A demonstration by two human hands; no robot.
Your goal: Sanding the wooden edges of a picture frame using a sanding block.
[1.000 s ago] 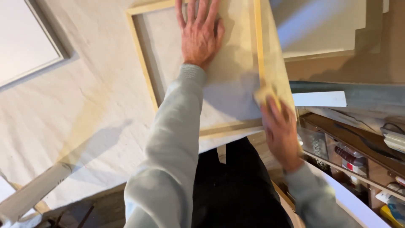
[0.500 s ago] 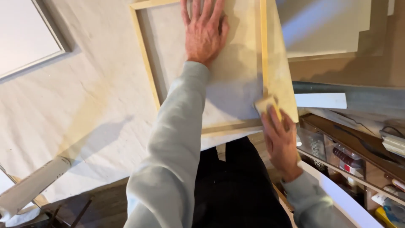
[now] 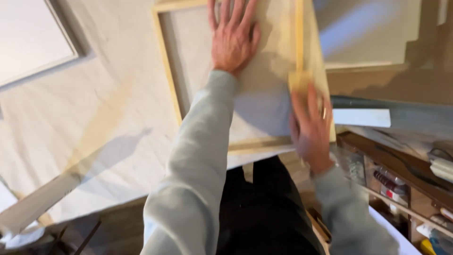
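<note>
1. Step in hand looks like rubbing down the frame (image 3: 302, 42)'s right bar with a block (image 3: 300, 81).
2. Frame lies at the table (image 3: 94, 118)'s right edge, overhanging it.
3. Left hand (image 3: 233, 40) is spread flat on the canvas, pinning it.
4. Right hand (image 3: 309, 125) presses the block, fingers nearly straight.

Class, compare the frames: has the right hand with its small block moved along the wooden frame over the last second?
Yes. The right hand and its small tan block have slid up the wooden frame's right rail, away from the near corner, while the left hand stays flat.
</note>
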